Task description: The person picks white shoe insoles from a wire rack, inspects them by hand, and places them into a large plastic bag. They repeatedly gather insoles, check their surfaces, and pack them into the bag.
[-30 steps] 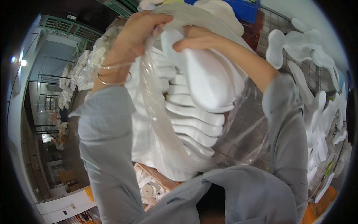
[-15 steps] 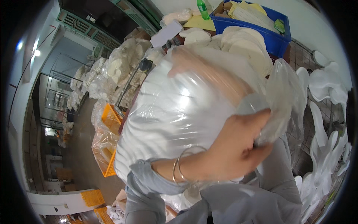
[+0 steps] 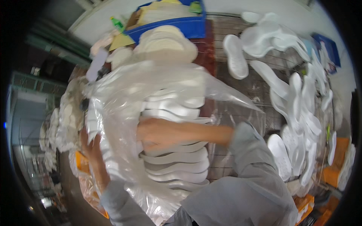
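A large clear plastic bag (image 3: 122, 124) lies across the middle, its mouth gaping toward the right. Inside it, white foam shoe soles (image 3: 179, 167) are stacked in overlapping rows, their edges showing at the opening. My right hand (image 3: 152, 132), blurred by motion, reaches from the right over the soles to the bag's edge; its fingers are hard to make out. Against the bag's left side my left hand (image 3: 93, 152) rests with its fingers apart. A loose corner of the plastic (image 3: 233, 92) stretches out to the right.
Loose white soles (image 3: 296, 101) lie heaped on a grid-like rack (image 3: 226, 28) at right. Behind the bag are cream-coloured pads (image 3: 166, 45), a blue crate (image 3: 169, 24) and a green bottle (image 3: 117, 24). An orange crate (image 3: 82, 162) stands low at left.
The view has swung right. The bag, earlier bulging and gathered in one hand, now lies open with the soles exposed. My right hand has moved to the opening, my left to the far left side.
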Demonstrator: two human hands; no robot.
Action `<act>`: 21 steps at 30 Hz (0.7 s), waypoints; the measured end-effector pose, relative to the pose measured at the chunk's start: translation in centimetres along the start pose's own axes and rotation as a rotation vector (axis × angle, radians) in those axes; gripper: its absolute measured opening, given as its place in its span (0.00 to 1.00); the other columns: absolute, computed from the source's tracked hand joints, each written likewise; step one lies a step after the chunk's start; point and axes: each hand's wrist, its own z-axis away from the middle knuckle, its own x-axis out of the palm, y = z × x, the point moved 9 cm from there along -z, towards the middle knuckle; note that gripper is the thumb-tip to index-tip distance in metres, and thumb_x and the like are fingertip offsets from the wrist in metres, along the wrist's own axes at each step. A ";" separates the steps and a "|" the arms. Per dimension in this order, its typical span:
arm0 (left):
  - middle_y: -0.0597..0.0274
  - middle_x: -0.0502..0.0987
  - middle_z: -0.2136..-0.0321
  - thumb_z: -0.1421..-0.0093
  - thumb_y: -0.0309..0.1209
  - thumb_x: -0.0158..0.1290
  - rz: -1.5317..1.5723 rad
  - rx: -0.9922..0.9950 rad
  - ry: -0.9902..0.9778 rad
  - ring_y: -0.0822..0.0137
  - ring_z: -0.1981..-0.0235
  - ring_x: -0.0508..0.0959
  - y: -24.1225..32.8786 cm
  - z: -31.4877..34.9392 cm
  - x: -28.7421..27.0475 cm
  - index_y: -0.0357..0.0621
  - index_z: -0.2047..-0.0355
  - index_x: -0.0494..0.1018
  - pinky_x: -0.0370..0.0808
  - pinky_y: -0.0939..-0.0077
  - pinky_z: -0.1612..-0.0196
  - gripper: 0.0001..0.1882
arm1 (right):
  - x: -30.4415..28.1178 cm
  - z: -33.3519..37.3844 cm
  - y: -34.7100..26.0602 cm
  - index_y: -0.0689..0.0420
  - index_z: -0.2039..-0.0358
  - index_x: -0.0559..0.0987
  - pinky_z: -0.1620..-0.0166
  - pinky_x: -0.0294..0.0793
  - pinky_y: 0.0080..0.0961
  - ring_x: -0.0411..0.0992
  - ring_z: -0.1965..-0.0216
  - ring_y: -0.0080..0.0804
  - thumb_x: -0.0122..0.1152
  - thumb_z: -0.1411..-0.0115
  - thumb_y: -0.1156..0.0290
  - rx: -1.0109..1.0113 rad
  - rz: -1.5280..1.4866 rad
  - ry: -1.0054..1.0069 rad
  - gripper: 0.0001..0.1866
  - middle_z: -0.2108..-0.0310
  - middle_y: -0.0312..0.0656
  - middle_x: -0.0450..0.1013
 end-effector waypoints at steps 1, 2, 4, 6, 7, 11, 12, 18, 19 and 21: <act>0.51 0.62 0.40 0.41 0.23 0.51 0.072 0.110 0.013 0.60 0.40 0.64 -0.3 1.1 -1.0 0.35 0.38 0.56 0.62 0.69 0.41 0.31 | -0.6 6.1 -1.7 0.57 0.71 0.80 0.60 0.74 0.33 0.75 0.67 0.42 0.64 0.52 0.69 0.025 -0.148 0.030 0.08 0.72 0.42 0.76; 0.52 0.63 0.41 0.41 0.21 0.48 0.119 0.197 -0.027 0.61 0.41 0.65 -0.6 3.1 -1.4 0.35 0.39 0.59 0.63 0.68 0.41 0.28 | -4.5 13.5 -2.1 0.56 0.69 0.81 0.60 0.74 0.32 0.76 0.65 0.39 0.64 0.49 0.69 0.062 -0.554 0.525 0.07 0.68 0.42 0.77; 0.53 0.71 0.51 0.40 0.23 0.47 0.171 0.321 -0.125 0.62 0.49 0.70 -1.2 9.2 -0.7 0.33 0.48 0.66 0.66 0.72 0.46 0.19 | -6.0 30.4 0.1 0.53 0.59 0.79 0.56 0.73 0.34 0.73 0.57 0.43 0.64 0.48 0.68 0.822 -0.120 0.761 0.14 0.59 0.43 0.76; 0.54 0.75 0.59 0.42 0.25 0.49 0.269 0.438 -0.521 0.64 0.58 0.74 0.1 16.9 4.2 0.34 0.52 0.68 0.69 0.71 0.51 0.17 | -9.6 43.5 -2.0 0.57 0.54 0.76 0.51 0.69 0.37 0.71 0.54 0.43 0.65 0.53 0.69 1.198 0.655 0.830 0.22 0.57 0.45 0.74; 0.55 0.76 0.61 0.45 0.21 0.50 0.309 0.333 -0.738 0.64 0.60 0.76 0.0 20.9 7.7 0.35 0.53 0.69 0.71 0.70 0.54 0.17 | -11.2 46.6 -3.1 0.59 0.50 0.72 0.53 0.71 0.38 0.72 0.55 0.49 0.66 0.53 0.71 1.247 1.096 0.664 0.28 0.58 0.50 0.74; 0.57 0.77 0.60 0.43 0.20 0.53 0.271 0.187 -1.497 0.66 0.57 0.78 3.2 34.8 22.2 0.33 0.52 0.69 0.72 0.74 0.52 0.17 | -17.6 54.7 -2.8 0.59 0.48 0.68 0.60 0.73 0.40 0.75 0.61 0.49 0.68 0.54 0.68 1.505 0.952 0.652 0.32 0.62 0.53 0.75; 0.57 0.77 0.57 0.42 0.21 0.53 0.295 0.196 -1.488 0.65 0.55 0.77 4.4 37.0 24.9 0.34 0.50 0.67 0.72 0.73 0.51 0.19 | -18.0 56.3 -3.4 0.59 0.49 0.68 0.61 0.73 0.41 0.75 0.62 0.48 0.68 0.54 0.67 1.680 0.661 0.747 0.32 0.63 0.52 0.75; 0.53 0.72 0.49 0.42 0.41 0.56 1.216 -0.480 -1.255 0.61 0.50 0.74 5.7 43.0 37.0 0.42 0.44 0.64 0.73 0.63 0.51 0.29 | -12.8 50.6 -12.5 0.56 0.54 0.76 0.51 0.70 0.36 0.72 0.51 0.39 0.72 0.58 0.63 0.911 0.298 0.584 0.29 0.53 0.43 0.74; 0.52 0.73 0.51 0.44 0.42 0.56 1.058 -0.578 -1.211 0.60 0.52 0.75 3.4 43.3 38.1 0.40 0.45 0.65 0.74 0.63 0.51 0.30 | -12.0 52.2 -11.3 0.56 0.55 0.77 0.51 0.70 0.37 0.71 0.51 0.42 0.72 0.58 0.61 0.948 0.329 0.580 0.28 0.53 0.45 0.73; 0.52 0.74 0.57 0.47 0.37 0.54 0.841 -0.792 -1.154 0.58 0.57 0.77 -1.4 43.9 38.9 0.35 0.49 0.66 0.75 0.64 0.53 0.28 | -11.1 56.4 -6.3 0.58 0.55 0.76 0.53 0.69 0.39 0.70 0.53 0.47 0.70 0.56 0.63 1.214 0.454 0.460 0.27 0.54 0.50 0.70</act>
